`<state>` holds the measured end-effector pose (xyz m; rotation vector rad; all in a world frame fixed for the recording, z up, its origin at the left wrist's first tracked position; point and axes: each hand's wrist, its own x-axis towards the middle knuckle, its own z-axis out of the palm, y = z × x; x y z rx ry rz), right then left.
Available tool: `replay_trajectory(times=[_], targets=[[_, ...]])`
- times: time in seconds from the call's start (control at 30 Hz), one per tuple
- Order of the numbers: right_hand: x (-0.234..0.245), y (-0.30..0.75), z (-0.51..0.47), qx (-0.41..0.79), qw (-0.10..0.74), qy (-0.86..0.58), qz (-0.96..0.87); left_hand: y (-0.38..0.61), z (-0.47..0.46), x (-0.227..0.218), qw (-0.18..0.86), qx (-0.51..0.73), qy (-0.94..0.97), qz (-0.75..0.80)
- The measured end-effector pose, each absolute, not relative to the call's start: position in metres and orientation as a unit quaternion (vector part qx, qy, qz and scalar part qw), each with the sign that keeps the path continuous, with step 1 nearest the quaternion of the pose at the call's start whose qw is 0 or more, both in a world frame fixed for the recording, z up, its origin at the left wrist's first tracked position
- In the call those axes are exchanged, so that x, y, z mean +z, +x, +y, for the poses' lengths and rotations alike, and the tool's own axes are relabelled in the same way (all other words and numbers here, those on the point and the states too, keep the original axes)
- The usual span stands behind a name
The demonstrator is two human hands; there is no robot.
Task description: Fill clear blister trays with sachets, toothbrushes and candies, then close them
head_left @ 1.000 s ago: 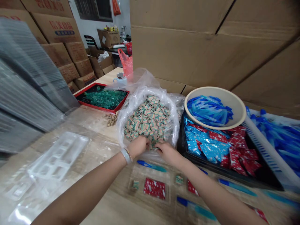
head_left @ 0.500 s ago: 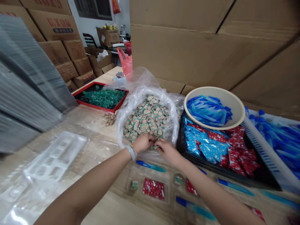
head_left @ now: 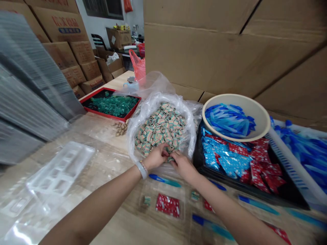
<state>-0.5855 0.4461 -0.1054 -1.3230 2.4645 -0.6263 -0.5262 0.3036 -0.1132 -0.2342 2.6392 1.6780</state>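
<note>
My left hand and my right hand sit close together at the front lip of a transparent plastic bag. The bag is full of small striped square packets. My fingers are curled into the pile, and a few packets show between my hands. Just below my wrists, a transparent blister insert lies on the table, holding a striped packet, a red sachet and blue-and-teal pieces.
Nearby stand a red tray of green packets, a cream bowl of blue pieces, a black tray of blue and red sachets and a white basket. Stacked transparent trays rise at left; cardboard boxes wall the back.
My left hand has slid slightly right, toward my right hand, and the hands have drawn closer together over the packets. The view has shifted a little.
</note>
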Motion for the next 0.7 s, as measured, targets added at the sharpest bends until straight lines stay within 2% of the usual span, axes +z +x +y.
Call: replay_trajectory(times=[0.2, 0.7], targets=[[-0.104, -0.584, 0.445, -0.205, 0.124, -0.449, 0.861, -0.518, 0.307, -0.106, -0.003, 0.404, -0.038, 0.914], [-0.111, -0.582, 0.452, -0.248, 0.102, -0.442, 0.856, -0.514, 0.314, -0.103, -0.023, 0.364, -0.060, 0.929]])
